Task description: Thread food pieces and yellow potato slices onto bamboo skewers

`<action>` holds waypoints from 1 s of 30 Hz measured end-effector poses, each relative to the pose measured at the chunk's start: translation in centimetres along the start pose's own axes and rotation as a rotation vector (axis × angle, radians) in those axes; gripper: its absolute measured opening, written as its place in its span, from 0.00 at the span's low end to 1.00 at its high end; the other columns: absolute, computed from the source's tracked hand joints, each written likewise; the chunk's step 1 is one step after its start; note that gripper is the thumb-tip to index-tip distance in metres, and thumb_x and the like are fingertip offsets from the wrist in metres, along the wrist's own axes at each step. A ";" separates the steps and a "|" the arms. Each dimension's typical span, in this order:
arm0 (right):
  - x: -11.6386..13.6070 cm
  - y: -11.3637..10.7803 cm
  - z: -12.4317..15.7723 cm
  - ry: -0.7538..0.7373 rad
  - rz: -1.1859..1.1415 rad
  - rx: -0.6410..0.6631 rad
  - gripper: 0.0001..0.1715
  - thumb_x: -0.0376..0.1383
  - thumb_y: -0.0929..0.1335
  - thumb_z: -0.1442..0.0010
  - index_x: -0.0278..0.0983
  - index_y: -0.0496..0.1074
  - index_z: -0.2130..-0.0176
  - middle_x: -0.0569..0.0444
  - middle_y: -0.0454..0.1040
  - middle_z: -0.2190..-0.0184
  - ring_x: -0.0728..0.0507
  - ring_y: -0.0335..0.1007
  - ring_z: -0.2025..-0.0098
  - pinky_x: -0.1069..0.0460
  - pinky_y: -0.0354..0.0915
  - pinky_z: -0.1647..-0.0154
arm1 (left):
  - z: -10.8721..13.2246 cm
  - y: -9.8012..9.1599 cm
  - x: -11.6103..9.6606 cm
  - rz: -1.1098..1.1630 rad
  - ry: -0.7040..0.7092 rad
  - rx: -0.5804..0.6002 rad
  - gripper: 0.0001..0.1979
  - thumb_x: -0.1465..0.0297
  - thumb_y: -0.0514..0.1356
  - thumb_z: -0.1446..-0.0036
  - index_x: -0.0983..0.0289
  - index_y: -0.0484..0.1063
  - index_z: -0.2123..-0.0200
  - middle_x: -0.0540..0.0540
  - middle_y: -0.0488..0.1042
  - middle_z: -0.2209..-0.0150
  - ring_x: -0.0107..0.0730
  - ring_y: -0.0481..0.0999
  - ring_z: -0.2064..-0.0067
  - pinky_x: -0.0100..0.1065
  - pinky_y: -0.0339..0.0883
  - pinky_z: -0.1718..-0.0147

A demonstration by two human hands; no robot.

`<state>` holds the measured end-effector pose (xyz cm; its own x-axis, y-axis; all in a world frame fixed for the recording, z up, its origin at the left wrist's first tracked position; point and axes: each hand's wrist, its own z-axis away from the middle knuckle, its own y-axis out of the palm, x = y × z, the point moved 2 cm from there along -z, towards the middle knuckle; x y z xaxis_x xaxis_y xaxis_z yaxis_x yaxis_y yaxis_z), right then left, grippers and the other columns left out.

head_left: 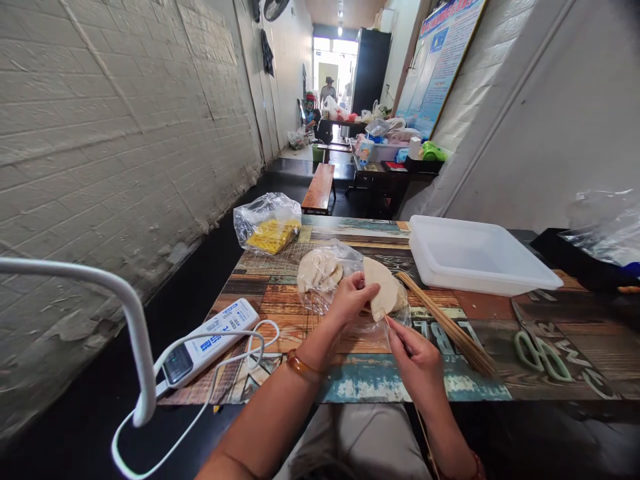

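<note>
My left hand pinches a pale, wedge-shaped flat piece of food by its left edge, thumb in front. In my right hand is a thin bamboo skewer. Its upper end meets the narrow lower tip of the pale piece, and its long end hangs below the hand. How far it is in cannot be made out. Behind my hands lies a clear plastic bag with more pale round pieces. A bundle of bamboo skewers lies to the right of the hands.
A white plastic tub stands at the back right of the table, with green-handled scissors in front. A bag of yellow pieces sits back left. A white power strip and its cable lie left. Other people are far off.
</note>
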<state>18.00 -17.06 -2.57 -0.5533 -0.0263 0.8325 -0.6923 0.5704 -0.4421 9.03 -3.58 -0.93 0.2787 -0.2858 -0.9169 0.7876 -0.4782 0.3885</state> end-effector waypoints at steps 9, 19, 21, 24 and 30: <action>-0.2 -0.1 0.2 -0.012 0.028 -0.032 0.18 0.39 0.65 0.42 0.38 0.78 0.55 0.48 0.78 0.56 0.40 0.75 0.55 0.45 0.70 0.53 | -0.2 -0.1 0.4 0.153 -0.112 -0.006 0.18 0.63 0.70 0.65 0.66 0.73 0.70 0.51 0.75 0.74 0.26 0.70 0.77 0.28 0.62 0.77; -0.1 -0.2 0.2 -0.114 0.067 -0.052 0.17 0.39 0.65 0.41 0.38 0.78 0.56 0.48 0.79 0.59 0.43 0.77 0.58 0.50 0.71 0.58 | -0.3 -0.1 0.7 0.234 -0.174 -0.007 0.12 0.70 0.65 0.64 0.67 0.73 0.71 0.52 0.75 0.74 0.26 0.71 0.76 0.26 0.63 0.78; -0.1 -0.3 0.2 -0.139 0.089 -0.052 0.16 0.38 0.64 0.40 0.38 0.78 0.56 0.49 0.80 0.61 0.44 0.77 0.61 0.51 0.71 0.60 | -0.3 0.0 0.7 0.246 -0.188 0.003 0.12 0.70 0.65 0.64 0.67 0.74 0.71 0.52 0.75 0.74 0.25 0.70 0.76 0.25 0.62 0.79; 0.0 -0.4 0.1 -0.165 0.118 -0.062 0.16 0.39 0.64 0.39 0.37 0.78 0.58 0.50 0.80 0.66 0.45 0.76 0.66 0.52 0.70 0.63 | -0.1 0.1 0.6 0.256 -0.198 0.036 0.13 0.70 0.66 0.65 0.68 0.74 0.71 0.52 0.74 0.75 0.23 0.69 0.77 0.25 0.61 0.79; 0.4 -0.8 -0.1 -0.158 0.166 -0.081 0.15 0.40 0.65 0.40 0.37 0.79 0.63 0.51 0.79 0.67 0.46 0.75 0.68 0.54 0.68 0.64 | 0.1 0.2 0.5 0.258 -0.204 0.077 0.15 0.69 0.67 0.65 0.69 0.75 0.70 0.52 0.74 0.76 0.23 0.69 0.77 0.25 0.62 0.78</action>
<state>18.41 -17.49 -1.84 -0.7268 -0.0512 0.6849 -0.5495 0.6416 -0.5351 9.32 -3.88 -1.29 0.3415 -0.5623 -0.7531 0.6592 -0.4279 0.6184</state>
